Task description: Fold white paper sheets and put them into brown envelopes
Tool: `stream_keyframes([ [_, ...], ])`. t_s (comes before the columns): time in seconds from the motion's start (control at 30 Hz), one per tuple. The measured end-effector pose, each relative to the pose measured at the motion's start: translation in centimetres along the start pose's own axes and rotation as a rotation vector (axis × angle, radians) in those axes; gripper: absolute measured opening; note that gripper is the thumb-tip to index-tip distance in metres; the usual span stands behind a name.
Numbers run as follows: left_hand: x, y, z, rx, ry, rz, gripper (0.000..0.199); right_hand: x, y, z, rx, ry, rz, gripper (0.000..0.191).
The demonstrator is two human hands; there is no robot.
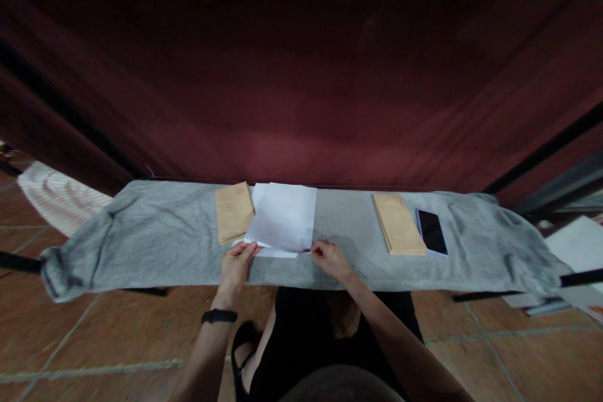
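"Along the near edge of the soft grey cloth (pixel 160 232), what are the two hands doing?"

"Both pinch the white sheet (pixel 285 217), which is smooth, thin and roughly rectangular. The left hand (pixel 235 264) has its thumb and fingers closed on the lower left corner; the right hand (pixel 330 259) nips the lower right corner between thumb and fingertips."

"Does the paper lie flat?"

"Its near edge bows softly between the hands. More white paper (pixel 277 254) shows beneath it, poking out at the near side and at the upper left."

"And those brown pieces?"

"Matte, papery rectangles, layered in two piles. The left brown pile (pixel 234 212) sits close beside the white paper, its edges slightly fanned. The right brown pile (pixel 400 226) is well apart from it, longer in outline and set at a slant. Just beside that is a phone (pixel 432 232), with a glossy dark face and a pale purple rim."

"How does the cloth lie?"

"Fairly smooth in the middle, rumpled into fuzzy folds towards both ends. Behind it rises a dark red surface (pixel 282 107); below are brownish floor tiles (pixel 136 326) with pale joints. A black band (pixel 219 316) circles the left wrist."
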State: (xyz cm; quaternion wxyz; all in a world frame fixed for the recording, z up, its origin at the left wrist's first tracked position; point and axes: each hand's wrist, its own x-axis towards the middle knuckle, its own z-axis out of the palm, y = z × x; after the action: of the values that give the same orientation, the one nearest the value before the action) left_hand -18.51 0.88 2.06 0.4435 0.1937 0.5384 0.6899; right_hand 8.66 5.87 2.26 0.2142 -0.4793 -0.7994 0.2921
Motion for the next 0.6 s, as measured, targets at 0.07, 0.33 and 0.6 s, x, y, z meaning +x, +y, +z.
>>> stream_keyframes([
  [0.07, 0.0, 0.1, 0.2, -0.001, -0.018, -0.002, 0.033, -0.2, -0.7, -0.1, -0.017, -0.007, -0.011, 0.017],
  [0.33, -0.8, 0.0, 0.9, 0.004, -0.058, -0.024, 0.031, 0.8, -5.9, 3.0, -0.203, -0.004, -0.196, 0.048],
  [0.6, -1.2, -0.5, 0.6, 0.010, -0.038, -0.064, 0.035, 4.0, -9.4, 6.4, -0.229, -0.106, -0.174, 0.053],
])
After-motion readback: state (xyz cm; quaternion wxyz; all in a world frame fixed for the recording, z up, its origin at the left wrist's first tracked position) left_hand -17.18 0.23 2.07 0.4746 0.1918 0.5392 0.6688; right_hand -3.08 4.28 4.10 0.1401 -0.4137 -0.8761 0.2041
